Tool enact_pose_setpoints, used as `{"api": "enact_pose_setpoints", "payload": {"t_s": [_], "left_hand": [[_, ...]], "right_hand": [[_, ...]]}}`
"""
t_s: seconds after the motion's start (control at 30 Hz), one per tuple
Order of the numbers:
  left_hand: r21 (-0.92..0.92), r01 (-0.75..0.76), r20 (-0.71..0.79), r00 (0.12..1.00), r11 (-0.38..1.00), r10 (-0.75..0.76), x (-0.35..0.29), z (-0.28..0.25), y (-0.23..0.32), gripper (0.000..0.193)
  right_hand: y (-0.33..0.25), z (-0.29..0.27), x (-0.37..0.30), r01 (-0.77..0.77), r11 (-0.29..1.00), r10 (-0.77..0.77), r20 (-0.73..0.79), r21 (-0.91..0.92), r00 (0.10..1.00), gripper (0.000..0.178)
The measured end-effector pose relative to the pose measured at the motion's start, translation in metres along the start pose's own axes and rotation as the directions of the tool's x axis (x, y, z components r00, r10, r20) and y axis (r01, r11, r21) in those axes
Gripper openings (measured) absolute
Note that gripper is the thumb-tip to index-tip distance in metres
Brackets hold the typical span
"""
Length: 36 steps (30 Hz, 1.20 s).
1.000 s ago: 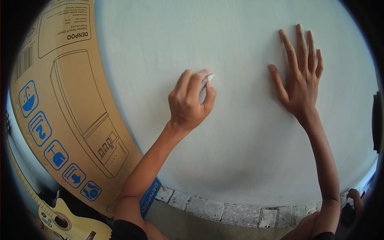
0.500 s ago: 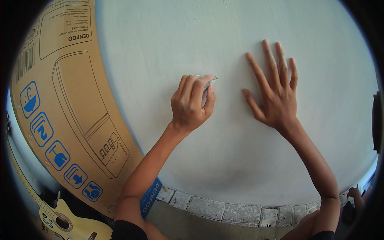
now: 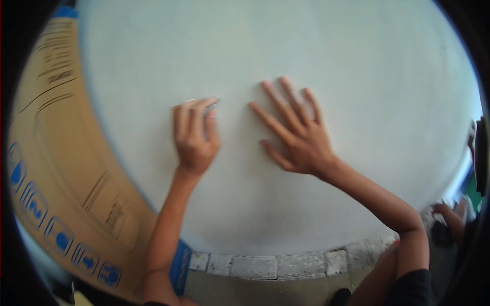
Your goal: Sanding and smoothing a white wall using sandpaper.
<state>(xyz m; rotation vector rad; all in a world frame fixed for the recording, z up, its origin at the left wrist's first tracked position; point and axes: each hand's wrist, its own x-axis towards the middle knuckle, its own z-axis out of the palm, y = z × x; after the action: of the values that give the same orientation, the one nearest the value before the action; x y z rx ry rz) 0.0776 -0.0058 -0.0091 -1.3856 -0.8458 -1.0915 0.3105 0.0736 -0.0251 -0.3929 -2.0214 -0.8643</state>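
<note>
A pale, grey-white wall [image 3: 347, 46] fills most of the view. Closed fingers on my left hand [image 3: 195, 143] pinch a small folded grey-white sheet [image 3: 212, 105] against it. Most of the sheet is hidden by the fingers, and blur leaves its material unclear. To the right, my right hand [image 3: 304, 140] lies flat on the wall with fingers spread and nothing in it, apart from the left hand.
A tall brown cardboard box [image 3: 66, 122] with blue symbols stands close along the left. Whitish bricks [image 3: 255, 266] line the wall's foot. At the right edge, part of another person's arm [image 3: 451, 220] shows. A pale yellow guitar edge [image 3: 80, 299] appears at lower left.
The view has swung right, so the box and both hands sit farther left in the picture, and most of the guitar has left view. My right hand now tilts more leftward.
</note>
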Motion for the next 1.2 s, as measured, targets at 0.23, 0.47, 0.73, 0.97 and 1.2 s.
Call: {"api": "enact_pose_setpoints", "payload": {"t_s": [0.23, 0.47, 0.73, 0.97, 1.2], "left_hand": [[-0.020, -0.006, -0.037, 0.999, 1.000, 0.006, -0.002, 0.004, -0.012, 0.017], [-0.058, 0.041, -0.080, 0.996, 0.997, -0.046, -0.002, 0.002, -0.022, 0.019], [-0.076, 0.036, -0.029, 0.999, 0.996, -0.039, -0.017, 0.013, -0.022, 0.018], [-0.042, 0.012, -0.007, 1.000, 0.999, -0.012, -0.028, 0.021, -0.041, 0.020], [-0.009, -0.017, 0.047, 0.999, 1.000, 0.017, -0.039, 0.023, -0.059, 0.023]], "right_hand": [[-0.001, -0.009, -0.057, 0.005, 0.993, 0.015, 0.179, -0.114, 0.984, 0.073], [-0.004, 0.008, -0.088, 0.026, 0.993, -0.005, 0.177, -0.117, 0.984, 0.078], [0.019, 0.015, -0.106, 0.112, 0.980, -0.088, 0.145, -0.163, 0.986, 0.059], [0.015, 0.020, -0.124, 0.100, 0.992, -0.088, 0.152, -0.073, 0.984, 0.065], [0.009, 0.028, -0.133, 0.128, 0.988, -0.115, 0.130, -0.090, 0.985, 0.065]]}}
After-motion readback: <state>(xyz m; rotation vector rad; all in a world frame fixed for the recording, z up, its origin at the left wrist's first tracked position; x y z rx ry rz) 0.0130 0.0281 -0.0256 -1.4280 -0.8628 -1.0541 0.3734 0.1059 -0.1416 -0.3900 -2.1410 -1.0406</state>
